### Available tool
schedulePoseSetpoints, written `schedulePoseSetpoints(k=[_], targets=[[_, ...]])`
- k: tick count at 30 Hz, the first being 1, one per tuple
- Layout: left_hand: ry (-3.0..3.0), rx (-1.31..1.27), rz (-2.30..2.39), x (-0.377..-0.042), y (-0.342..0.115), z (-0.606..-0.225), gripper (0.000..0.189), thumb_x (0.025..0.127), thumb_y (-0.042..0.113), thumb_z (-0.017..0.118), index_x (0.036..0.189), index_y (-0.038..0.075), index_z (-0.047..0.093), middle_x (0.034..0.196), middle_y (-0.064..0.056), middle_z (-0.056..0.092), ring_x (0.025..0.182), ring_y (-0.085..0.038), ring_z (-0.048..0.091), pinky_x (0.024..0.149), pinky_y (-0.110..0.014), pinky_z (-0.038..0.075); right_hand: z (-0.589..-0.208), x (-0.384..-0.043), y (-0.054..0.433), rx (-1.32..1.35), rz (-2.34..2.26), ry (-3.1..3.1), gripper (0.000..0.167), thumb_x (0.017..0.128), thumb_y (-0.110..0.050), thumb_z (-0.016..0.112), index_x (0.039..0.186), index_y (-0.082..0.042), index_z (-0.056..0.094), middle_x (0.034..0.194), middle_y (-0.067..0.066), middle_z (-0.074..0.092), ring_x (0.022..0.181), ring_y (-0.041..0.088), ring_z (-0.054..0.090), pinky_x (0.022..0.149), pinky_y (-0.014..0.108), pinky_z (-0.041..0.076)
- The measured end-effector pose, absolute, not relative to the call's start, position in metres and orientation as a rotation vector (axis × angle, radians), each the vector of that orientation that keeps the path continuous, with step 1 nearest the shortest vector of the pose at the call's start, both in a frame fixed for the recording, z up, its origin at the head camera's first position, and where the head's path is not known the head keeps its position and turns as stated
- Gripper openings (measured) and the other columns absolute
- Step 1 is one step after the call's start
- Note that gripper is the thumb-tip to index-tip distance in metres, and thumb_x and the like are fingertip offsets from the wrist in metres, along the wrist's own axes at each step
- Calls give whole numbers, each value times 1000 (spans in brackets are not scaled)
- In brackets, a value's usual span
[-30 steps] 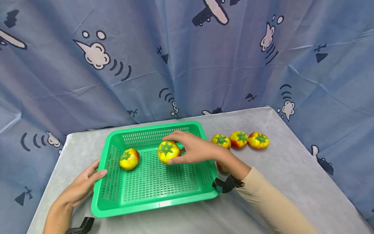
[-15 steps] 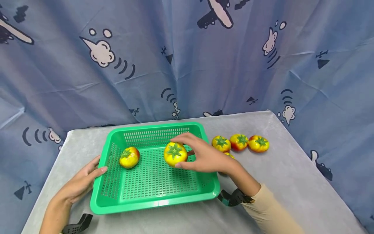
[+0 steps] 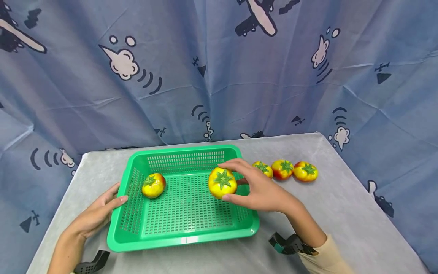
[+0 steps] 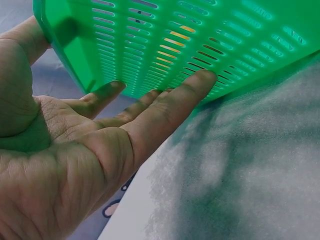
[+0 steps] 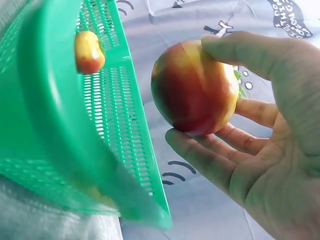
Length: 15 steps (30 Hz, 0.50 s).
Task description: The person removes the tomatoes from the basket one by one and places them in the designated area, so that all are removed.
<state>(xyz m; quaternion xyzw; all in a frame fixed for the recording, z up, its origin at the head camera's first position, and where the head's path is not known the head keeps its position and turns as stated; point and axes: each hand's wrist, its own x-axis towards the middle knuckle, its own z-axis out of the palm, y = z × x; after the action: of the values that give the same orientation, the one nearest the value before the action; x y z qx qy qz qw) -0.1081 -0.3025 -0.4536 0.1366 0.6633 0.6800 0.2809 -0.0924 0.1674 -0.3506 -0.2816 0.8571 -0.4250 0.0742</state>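
A green plastic basket stands on the table. My left hand holds its left rim, thumb over the edge; in the left wrist view the fingers lie against the outside of the slotted wall. My right hand grips a yellow-red tomato between thumb and fingertips, over the basket's right part. In the right wrist view this tomato shows its red side, its leaves mostly hidden. Another tomato lies inside the basket near the left wall.
Right of the basket lie more tomatoes in a row: one partly behind my right hand, one in the middle and one at the right end. The grey-covered table ends at a blue patterned curtain.
My right hand has moved right with the tomato, from the basket's middle to its right part. A tomato seen earlier beneath the right wrist is now hidden. The left hand stays on the rim.
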Motion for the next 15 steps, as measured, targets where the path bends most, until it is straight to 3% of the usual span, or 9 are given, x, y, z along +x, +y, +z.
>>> schedulePoseSetpoints(k=[15], targets=[[1818,356,1801,-105,-301,-451,76,116,18,39,167,0,-16,142,2,58,121,-23,72,98,-42,64,-366,-83,196,-790,-1355,2699,70,93,-24,84,155,-22,52,156,5,51,130,22,61,99,34,63]])
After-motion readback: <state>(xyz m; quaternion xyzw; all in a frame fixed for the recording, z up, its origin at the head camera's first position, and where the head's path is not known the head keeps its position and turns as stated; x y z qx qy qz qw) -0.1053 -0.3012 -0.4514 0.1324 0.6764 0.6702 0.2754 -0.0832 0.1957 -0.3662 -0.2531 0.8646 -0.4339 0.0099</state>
